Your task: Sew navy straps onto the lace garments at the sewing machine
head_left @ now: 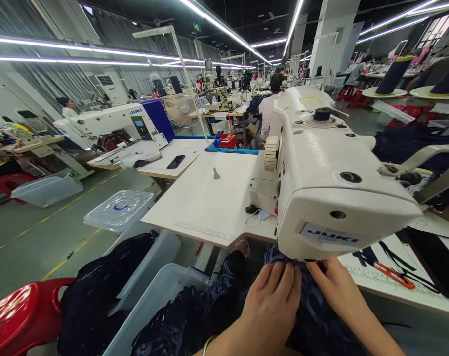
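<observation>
Dark navy patterned fabric (313, 309) runs from my lap up under the head of a white sewing machine (343, 198). My left hand (274, 296) presses on the fabric just in front of the machine, its fingers bent and close together over the cloth. To its right, my right hand (330, 282) pinches the same fabric near the needle area, the fingertips partly covered by the machine head. The needle and presser foot are hidden. More of the navy fabric spills to the left into a clear plastic bin (135, 316).
Orange-handled thread snips (396, 274) and a black phone-like slab (431, 257) lie on the table at right. A small grey metal piece (216, 173) rests on the white tabletop (194, 198). A red stool (27, 311) stands at lower left, near a lidded clear box (118, 210).
</observation>
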The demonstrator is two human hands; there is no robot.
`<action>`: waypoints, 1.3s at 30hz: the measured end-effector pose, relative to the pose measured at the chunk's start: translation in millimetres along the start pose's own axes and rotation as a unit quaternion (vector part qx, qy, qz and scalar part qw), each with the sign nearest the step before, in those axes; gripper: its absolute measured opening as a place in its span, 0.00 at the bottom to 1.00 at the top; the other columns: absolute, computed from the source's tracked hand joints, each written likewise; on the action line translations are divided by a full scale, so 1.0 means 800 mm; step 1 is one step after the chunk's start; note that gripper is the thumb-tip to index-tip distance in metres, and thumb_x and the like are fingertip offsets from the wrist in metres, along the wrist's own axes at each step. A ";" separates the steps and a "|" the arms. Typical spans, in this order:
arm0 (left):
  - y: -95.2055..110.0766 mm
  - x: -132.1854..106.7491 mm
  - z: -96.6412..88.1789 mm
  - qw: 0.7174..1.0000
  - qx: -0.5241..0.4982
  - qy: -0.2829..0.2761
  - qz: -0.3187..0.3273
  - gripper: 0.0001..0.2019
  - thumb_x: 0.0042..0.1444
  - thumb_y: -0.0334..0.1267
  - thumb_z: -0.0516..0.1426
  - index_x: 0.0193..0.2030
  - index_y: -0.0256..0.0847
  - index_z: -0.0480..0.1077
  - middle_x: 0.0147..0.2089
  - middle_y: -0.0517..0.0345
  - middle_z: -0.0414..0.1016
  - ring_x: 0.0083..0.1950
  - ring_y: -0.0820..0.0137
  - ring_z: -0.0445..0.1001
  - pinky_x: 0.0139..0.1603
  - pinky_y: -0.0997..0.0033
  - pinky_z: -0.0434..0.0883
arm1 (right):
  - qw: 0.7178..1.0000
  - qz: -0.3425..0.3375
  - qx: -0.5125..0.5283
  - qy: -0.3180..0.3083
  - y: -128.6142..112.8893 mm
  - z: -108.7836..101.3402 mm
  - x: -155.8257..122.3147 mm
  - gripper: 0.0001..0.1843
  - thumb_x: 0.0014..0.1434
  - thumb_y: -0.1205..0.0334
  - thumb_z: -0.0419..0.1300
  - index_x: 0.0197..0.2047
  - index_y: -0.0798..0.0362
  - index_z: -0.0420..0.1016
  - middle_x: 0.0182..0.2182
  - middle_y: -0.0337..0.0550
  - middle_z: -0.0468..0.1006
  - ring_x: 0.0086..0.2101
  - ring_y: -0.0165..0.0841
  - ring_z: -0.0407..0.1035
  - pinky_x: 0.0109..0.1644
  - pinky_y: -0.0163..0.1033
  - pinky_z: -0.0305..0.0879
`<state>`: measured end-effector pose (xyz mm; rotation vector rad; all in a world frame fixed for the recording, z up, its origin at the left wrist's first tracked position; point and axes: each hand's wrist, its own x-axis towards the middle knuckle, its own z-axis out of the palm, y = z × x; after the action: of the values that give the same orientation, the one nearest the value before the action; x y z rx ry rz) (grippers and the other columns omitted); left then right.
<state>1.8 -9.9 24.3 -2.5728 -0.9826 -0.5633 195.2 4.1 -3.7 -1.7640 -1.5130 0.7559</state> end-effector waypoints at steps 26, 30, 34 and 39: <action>0.003 0.000 0.013 0.999 0.041 -0.008 -0.005 0.20 0.65 0.38 0.49 0.61 0.38 0.67 0.60 0.53 0.69 0.57 0.64 0.65 0.58 0.66 0.60 | 0.999 0.000 -0.039 -0.017 -0.003 -0.001 0.009 0.20 0.60 0.44 0.47 0.31 0.48 0.70 0.27 0.47 0.77 0.39 0.48 0.73 0.37 0.43 0.65; 0.001 0.000 0.012 0.999 0.035 0.017 -0.028 0.18 0.64 0.39 0.50 0.58 0.38 0.69 0.56 0.55 0.71 0.56 0.64 0.66 0.57 0.65 0.60 | 1.000 0.009 0.006 0.003 -0.001 0.005 0.009 0.21 0.60 0.43 0.49 0.39 0.51 0.71 0.35 0.50 0.79 0.38 0.46 0.73 0.39 0.44 0.66; -0.003 0.001 0.014 0.998 0.014 0.046 -0.030 0.17 0.63 0.37 0.50 0.55 0.40 0.71 0.53 0.58 0.73 0.55 0.64 0.65 0.56 0.64 0.59 | 0.994 -0.011 0.105 0.025 0.004 0.010 0.012 0.21 0.63 0.45 0.50 0.45 0.51 0.71 0.33 0.44 0.77 0.35 0.39 0.70 0.42 0.42 0.66; -0.006 -0.002 0.029 0.997 0.003 0.065 -0.037 0.20 0.57 0.33 0.52 0.56 0.40 0.70 0.53 0.57 0.72 0.54 0.63 0.66 0.57 0.62 0.59 | 0.987 0.003 0.162 0.022 0.028 0.012 0.011 0.26 0.65 0.41 0.44 0.43 0.51 0.73 0.38 0.46 0.77 0.42 0.40 0.69 0.53 0.44 0.64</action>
<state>3.0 3.1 4.3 -2.4685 -1.0363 -0.7354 202.0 11.7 -27.7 -1.5324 -1.2742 0.9039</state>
